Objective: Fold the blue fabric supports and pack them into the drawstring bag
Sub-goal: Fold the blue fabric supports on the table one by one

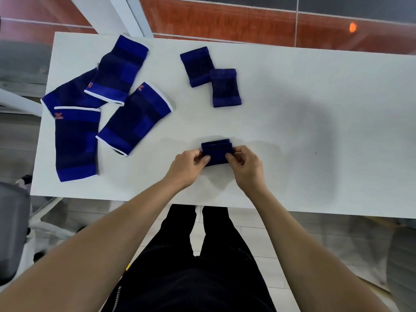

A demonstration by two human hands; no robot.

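Observation:
A small dark blue folded support (216, 150) lies near the front middle of the white table (292, 131). My left hand (188, 166) pinches its left edge and my right hand (244, 164) pinches its right edge. Two small dark blue supports (198, 65) (225, 87) lie flat farther back, overlapping at a corner. Several larger blue supports with white trim (126, 68) (135, 119) (75, 143) (72, 91) lie spread over the table's left part. No drawstring bag is in view.
The table's front edge runs just above my legs in black trousers (198, 266). A grey chair (13, 233) stands at the lower left. White table legs (126, 14) and a red floor strip lie beyond the far edge.

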